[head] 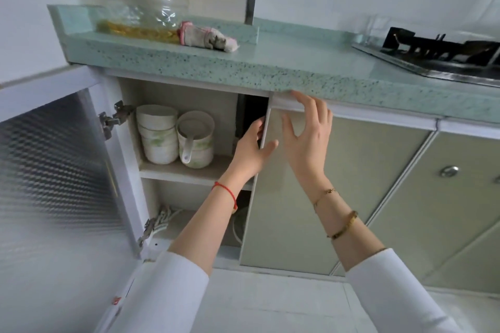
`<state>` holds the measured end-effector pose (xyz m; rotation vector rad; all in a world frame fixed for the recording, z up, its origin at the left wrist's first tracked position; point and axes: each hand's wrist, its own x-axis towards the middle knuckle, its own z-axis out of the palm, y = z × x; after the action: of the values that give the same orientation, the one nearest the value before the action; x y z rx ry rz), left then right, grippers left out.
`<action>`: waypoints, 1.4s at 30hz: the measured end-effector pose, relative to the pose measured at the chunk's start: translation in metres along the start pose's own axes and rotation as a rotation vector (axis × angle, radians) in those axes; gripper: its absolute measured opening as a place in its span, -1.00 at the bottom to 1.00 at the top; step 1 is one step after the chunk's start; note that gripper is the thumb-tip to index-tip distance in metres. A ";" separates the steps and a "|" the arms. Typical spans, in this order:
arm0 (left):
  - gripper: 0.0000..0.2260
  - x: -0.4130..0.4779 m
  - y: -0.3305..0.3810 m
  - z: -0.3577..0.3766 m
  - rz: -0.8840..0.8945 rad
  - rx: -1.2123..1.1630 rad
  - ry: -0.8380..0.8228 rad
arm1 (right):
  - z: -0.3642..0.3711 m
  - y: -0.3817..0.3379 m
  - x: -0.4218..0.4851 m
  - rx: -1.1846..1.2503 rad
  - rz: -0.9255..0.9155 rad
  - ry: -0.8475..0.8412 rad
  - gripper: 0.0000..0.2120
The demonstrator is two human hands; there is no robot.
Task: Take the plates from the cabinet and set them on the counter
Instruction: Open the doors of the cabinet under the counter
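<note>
From the head camera, the landmark is the speckled pale-green stone counter (270,67), which runs across the upper part of the view. Directly below its left end stands the open under-counter cabinet (186,170), with a white-framed, textured-glass door (62,170) swung wide to the left.

On the cabinet's upper shelf, below the counter's edge, sit two stacks of white ceramic bowls with green print (158,134), touching each other; a white ceramic spoon (188,147) leans out of the right stack. I cannot make out any flat plates; on the lower shelf only a white curved rim (238,227) shows behind the left forearm, and I cannot tell what it is.

The left hand (251,149) grips the free edge of the pale beige right-hand cabinet door (311,184), fingers curled behind it and thumb on its front. The right hand (305,132) is spread, fingertips on the door's white top rail just under the counter's lip, palm near the door face.

On the counter's left end stand a clear plastic oil bottle with a yellow label (159,8) and, just beside it, a crumpled grey-and-pink cloth (208,39). At the counter's right end sits a black gas stove (443,54).
</note>
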<state>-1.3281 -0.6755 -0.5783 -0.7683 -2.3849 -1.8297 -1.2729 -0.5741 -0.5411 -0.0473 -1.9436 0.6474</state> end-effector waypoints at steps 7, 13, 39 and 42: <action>-0.61 -0.028 0.004 -0.005 0.077 -0.034 0.043 | -0.012 -0.013 -0.007 0.052 -0.016 0.001 -0.65; -0.78 -0.068 0.007 -0.004 0.155 -0.121 0.012 | -0.043 -0.026 -0.021 0.128 -0.045 0.018 -0.70; -0.70 -0.188 0.092 0.097 0.217 -0.540 -0.416 | -0.258 -0.017 -0.094 0.091 -0.067 0.066 -0.76; -0.73 -0.203 0.101 0.132 0.256 -0.563 -0.377 | -0.290 -0.006 -0.103 0.053 -0.045 0.107 -0.70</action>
<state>-1.0750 -0.6091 -0.5933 -1.5038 -1.7992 -2.4316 -0.9765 -0.4901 -0.5329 -0.0054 -1.8190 0.6531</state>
